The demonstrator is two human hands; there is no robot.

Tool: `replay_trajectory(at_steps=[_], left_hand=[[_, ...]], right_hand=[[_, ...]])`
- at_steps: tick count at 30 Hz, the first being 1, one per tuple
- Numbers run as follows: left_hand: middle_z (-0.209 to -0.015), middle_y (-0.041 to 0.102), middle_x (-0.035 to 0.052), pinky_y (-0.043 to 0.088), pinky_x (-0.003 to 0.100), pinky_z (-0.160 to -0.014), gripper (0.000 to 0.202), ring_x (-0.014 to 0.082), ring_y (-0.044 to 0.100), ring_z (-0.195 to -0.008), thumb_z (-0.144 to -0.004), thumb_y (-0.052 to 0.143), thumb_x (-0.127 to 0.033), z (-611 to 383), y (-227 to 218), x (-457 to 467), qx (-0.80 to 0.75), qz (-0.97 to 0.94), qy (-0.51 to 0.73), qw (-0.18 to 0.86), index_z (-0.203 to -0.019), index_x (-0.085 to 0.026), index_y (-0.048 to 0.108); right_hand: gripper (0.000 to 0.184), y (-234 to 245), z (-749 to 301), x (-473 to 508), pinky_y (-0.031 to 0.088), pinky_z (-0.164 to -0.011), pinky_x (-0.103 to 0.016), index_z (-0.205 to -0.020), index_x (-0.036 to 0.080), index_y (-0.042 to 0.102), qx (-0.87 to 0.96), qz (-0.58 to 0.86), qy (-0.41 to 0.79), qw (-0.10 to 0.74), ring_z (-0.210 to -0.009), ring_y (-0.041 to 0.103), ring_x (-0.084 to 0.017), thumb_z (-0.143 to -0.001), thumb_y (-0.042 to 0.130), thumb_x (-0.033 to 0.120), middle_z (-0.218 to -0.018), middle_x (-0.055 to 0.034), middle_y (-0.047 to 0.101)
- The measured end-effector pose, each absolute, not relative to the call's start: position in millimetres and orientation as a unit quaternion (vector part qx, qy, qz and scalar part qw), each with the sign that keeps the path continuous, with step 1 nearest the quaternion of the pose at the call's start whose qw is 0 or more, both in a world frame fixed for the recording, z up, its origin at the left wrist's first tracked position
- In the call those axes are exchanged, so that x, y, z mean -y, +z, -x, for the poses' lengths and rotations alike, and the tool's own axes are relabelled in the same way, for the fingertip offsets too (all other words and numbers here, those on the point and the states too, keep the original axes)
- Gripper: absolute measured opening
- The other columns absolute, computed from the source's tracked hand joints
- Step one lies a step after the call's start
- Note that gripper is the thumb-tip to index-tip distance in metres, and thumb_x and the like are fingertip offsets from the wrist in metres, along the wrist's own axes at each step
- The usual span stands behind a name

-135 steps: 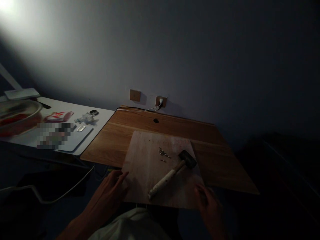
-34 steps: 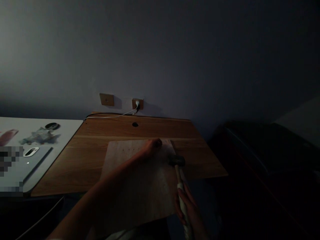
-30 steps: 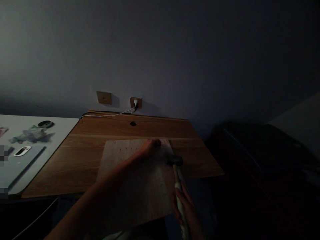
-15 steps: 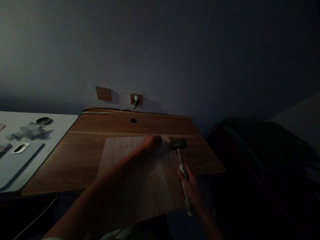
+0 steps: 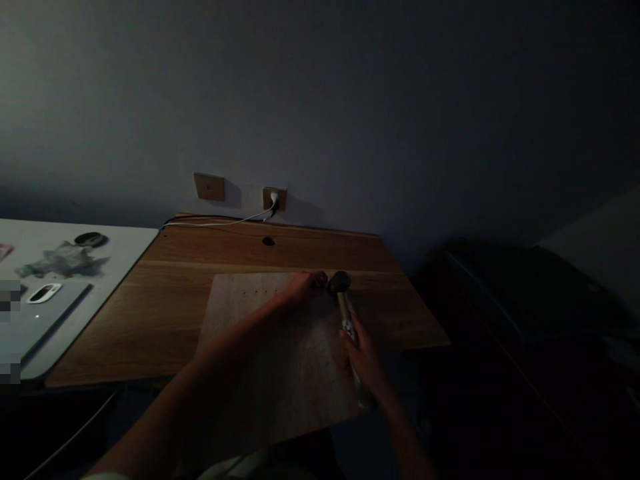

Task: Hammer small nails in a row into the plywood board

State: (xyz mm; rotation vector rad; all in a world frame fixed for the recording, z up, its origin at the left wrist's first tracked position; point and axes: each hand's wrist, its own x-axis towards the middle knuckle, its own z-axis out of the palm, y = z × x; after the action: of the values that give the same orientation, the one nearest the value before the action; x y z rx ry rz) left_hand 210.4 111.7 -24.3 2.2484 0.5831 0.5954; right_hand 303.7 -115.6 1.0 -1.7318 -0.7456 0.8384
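Observation:
My right hand [image 5: 364,357] is wrapped round the handle of a mallet [image 5: 346,310], whose dark head is raised at the upper right of a pale wooden board [image 5: 285,360]. Close to the left of that head, my left hand [image 5: 305,285] rests at the board's far edge with its fingers pinched together. What the pinched fingers hold is too small and dark to make out. A row of several small dark marks runs along the board's upper left, beside my left wrist.
Beneath the board lies a brown wooden desk [image 5: 140,313]. A white table [image 5: 127,237] adjoins it on the left, bearing a grey scale [image 5: 55,320], a crumpled plastic bag [image 5: 67,260] and a round dark object [image 5: 90,239]. Cables run to a wall socket [image 5: 275,199].
The mallet has moved left, its head now turned and closer to my left hand. My right hand has shifted left and slightly up with it. My left hand stays nearly in place.

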Motion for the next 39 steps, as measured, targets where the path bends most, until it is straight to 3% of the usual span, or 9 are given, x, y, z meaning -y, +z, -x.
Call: replay_trajectory(at_steps=[2, 6, 17, 31, 39], left_hand=[[-0.097, 0.077, 0.0047, 0.05, 0.026, -0.077, 0.035, 0.0178, 0.07, -0.085, -0.078, 0.061, -0.012, -211, -27, -113, -0.217, -0.868, 0.234, 0.38, -0.112, -0.018, 0.067], [-0.097, 0.077, 0.0047, 0.05, 0.026, -0.077, 0.038, 0.0179, 0.07, -0.086, -0.076, 0.063, -0.011, -212, -28, -114, -0.225, -0.871, 0.228, 0.373, -0.114, -0.018, 0.066], [-0.098, 0.078, 0.0052, 0.051, 0.027, -0.08, 0.045, 0.0191, 0.072, -0.09, -0.078, 0.064, -0.01, -213, -25, -113, -0.226, -0.863, 0.228, 0.39, -0.122, -0.018, 0.062], [-0.1, 0.077, 0.0072, 0.053, 0.029, -0.079, 0.045, 0.0222, 0.072, -0.09, -0.077, 0.066, -0.01, -212, -26, -115, -0.221, -0.857, 0.242, 0.398, -0.121, -0.017, 0.064], [-0.097, 0.077, 0.0054, 0.053, 0.028, -0.081, 0.045, 0.02, 0.072, -0.09, -0.078, 0.065, -0.013, -211, -27, -115, -0.238, -0.87, 0.224, 0.369, -0.123, -0.018, 0.063]], right_hand=[[0.073, 1, -302, 115, 0.043, -0.035, -0.025, -0.136, 0.021, 0.056, 0.271, 0.728, 0.389, 0.495, -0.042, 0.055, -0.014, -0.075, 0.07, 0.058, -0.071, 0.0032, 0.065], [0.07, -2, -298, 116, 0.038, -0.033, -0.019, -0.129, 0.018, 0.059, 0.24, 0.721, 0.378, 0.529, -0.038, 0.049, -0.01, -0.074, 0.07, 0.06, -0.058, 0.0093, 0.053], [0.065, -1, -297, 111, 0.038, -0.036, -0.018, -0.124, 0.021, 0.063, 0.227, 0.647, 0.391, 0.614, -0.042, 0.046, -0.007, -0.071, 0.079, 0.057, -0.068, 0.0072, 0.058], [0.069, -6, -298, 117, 0.042, -0.038, -0.017, -0.139, 0.022, 0.056, 0.252, 0.621, 0.43, 0.605, -0.047, 0.05, -0.007, -0.078, 0.074, 0.048, -0.079, 0.0031, 0.064], [0.068, -10, -301, 116, 0.041, -0.035, -0.018, -0.137, 0.02, 0.058, 0.247, 0.614, 0.421, 0.621, -0.042, 0.047, -0.007, -0.078, 0.073, 0.048, -0.07, 0.0046, 0.061]])
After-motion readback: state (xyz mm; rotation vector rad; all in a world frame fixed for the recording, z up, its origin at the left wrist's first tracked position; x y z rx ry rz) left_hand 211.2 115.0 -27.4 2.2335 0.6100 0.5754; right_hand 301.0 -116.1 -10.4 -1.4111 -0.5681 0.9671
